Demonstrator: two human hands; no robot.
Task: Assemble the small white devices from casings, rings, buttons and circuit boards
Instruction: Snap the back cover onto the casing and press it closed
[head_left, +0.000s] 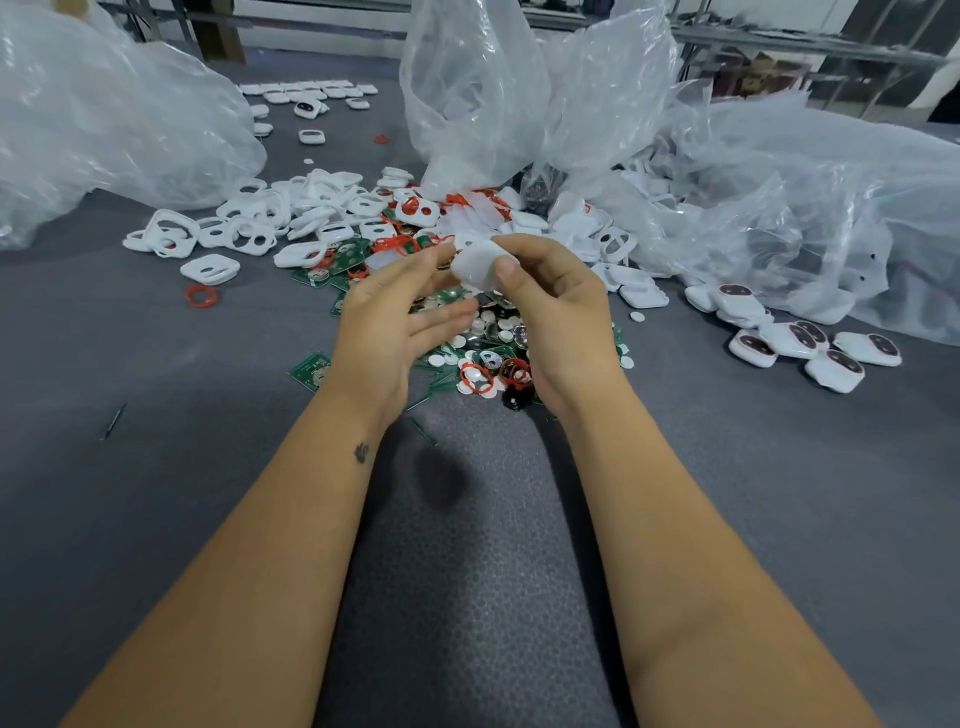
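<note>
Pinching a white casing (480, 267) above the parts pile, right hand (553, 312) has the firm hold; left hand (395, 317) sits just left, fingertips touching its edge, other fingers loose

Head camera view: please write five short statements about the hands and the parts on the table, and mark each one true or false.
1. The right hand pinches a white casing above the pile of parts. True.
2. The left hand grips a green circuit board. False: its fingers are straight and only its fingertips reach the casing.
3. A loose red ring lies on the grey table mat, left of the hands. True.
4. The assembled devices with dark faces lie in a group to the left of the hands. False: that group lies to the right.
5. Clear plastic bags stand behind the pile. True.
</note>
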